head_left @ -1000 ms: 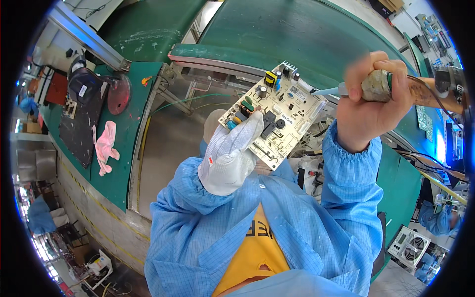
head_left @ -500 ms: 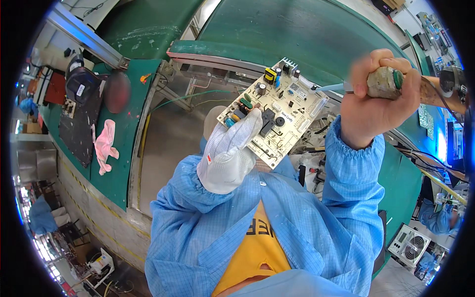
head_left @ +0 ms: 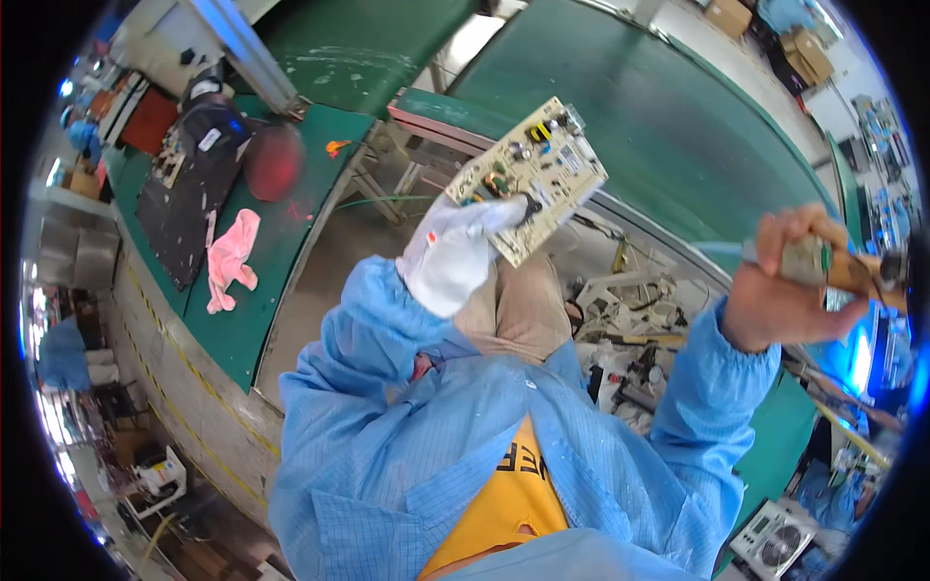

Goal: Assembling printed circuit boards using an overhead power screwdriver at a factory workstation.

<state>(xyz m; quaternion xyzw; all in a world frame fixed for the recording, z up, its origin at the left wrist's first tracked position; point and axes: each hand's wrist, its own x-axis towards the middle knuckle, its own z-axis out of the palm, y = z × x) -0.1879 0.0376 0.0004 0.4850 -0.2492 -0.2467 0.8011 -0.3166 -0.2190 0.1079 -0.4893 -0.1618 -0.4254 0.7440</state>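
At the far left, a pink cloth [head_left: 231, 259] lay on the green bench [head_left: 291, 252], near a dark mat [head_left: 179, 208] and a round red disc [head_left: 273, 162]. Further right, the left hand [head_left: 453, 254], in a white glove, was raised in front of the person's chest, its fingers closed on the lower edge of a pale circuit board [head_left: 530, 177]. The board was held up tilted, its component side toward the camera, with small yellow and dark parts showing on it, above the gap between the bench and the wide green conveyor belt [head_left: 659, 116]. Below the hand ran the sleeve of a blue work coat [head_left: 387, 407], open over a yellow shirt [head_left: 499, 504]. To the right of the board, a heap of scrap parts and cables [head_left: 630, 329] sat beneath the belt's edge. At the far right, the bare right hand [head_left: 790, 286] was lifted well apart from the board, its fingers wrapped tight round a tool with a brownish handle [head_left: 823, 263]; the tool's tip could not be made out.
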